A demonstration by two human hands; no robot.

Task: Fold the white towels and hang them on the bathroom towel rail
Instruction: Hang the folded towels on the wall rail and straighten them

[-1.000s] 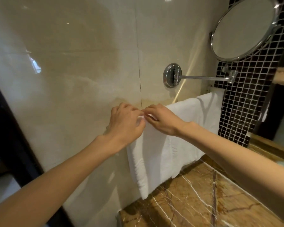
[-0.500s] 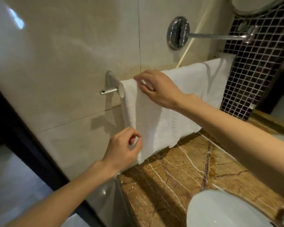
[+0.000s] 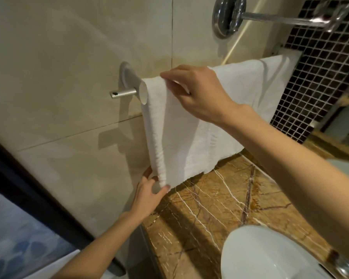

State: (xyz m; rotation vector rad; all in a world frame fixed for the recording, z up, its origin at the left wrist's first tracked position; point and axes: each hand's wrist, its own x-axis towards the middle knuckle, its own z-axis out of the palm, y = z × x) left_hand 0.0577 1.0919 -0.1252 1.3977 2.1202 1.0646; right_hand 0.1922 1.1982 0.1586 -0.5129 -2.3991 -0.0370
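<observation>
Towel point(image 3: 189, 137) hangs on rail point(image 3: 123, 93) above brown marble counter point(image 3: 210, 208).

We count two grips, the left grip point(image 3: 147, 196) and the right grip point(image 3: 197, 93); one white towel point(image 3: 189, 141) for certain, a second we cannot tell; one towel rail point(image 3: 123, 93); one white basin point(image 3: 266, 254); one marble bench point(image 3: 210, 208); one chrome wall arm point(image 3: 228, 15).
</observation>
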